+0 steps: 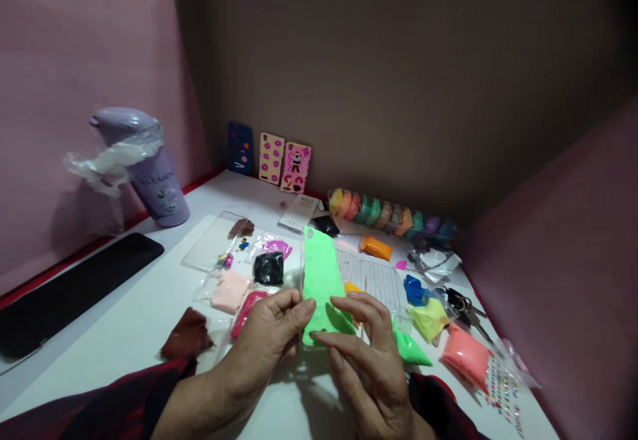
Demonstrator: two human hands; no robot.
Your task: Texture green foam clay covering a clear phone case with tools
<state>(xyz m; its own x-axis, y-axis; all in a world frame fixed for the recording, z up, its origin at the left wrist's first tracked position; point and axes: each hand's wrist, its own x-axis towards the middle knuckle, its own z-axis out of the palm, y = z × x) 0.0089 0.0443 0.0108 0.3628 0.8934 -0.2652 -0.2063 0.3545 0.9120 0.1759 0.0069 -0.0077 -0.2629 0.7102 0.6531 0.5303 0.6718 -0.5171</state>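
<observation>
"So, what stands at the left?"

"A black slab (80, 294) lies on the table (124, 310), and behind it a purple tumbler (162, 184) leans with plastic film wrapped about its upper part. Next come brown clay (187, 335) near the front and a clear case (212, 244) farther back."

"And nearer the hands?"

"Pale pink clay (230, 292) in a clear wrapper, then a black packet (269, 268). Just right of those, the left hand (266, 327) pinches the left edge of a green-covered phone case (323, 270), its thumb on the front."

"Where is that case, exactly?"

"Between both hands, raised over the middle of the table, its cut-out at the upper left. The green layer curls at the lower right."

"How about the right hand (371, 353)?"

"Its fingers are bent and parted, one fingertip at the lower edge of the case, others by the right side. Beyond it sit a bright green packet (411, 348), yellow clay (429, 319), a coral packet (466, 357), keys (466, 307) and, farthest right, a sheet of small gems (504, 390)."
</observation>
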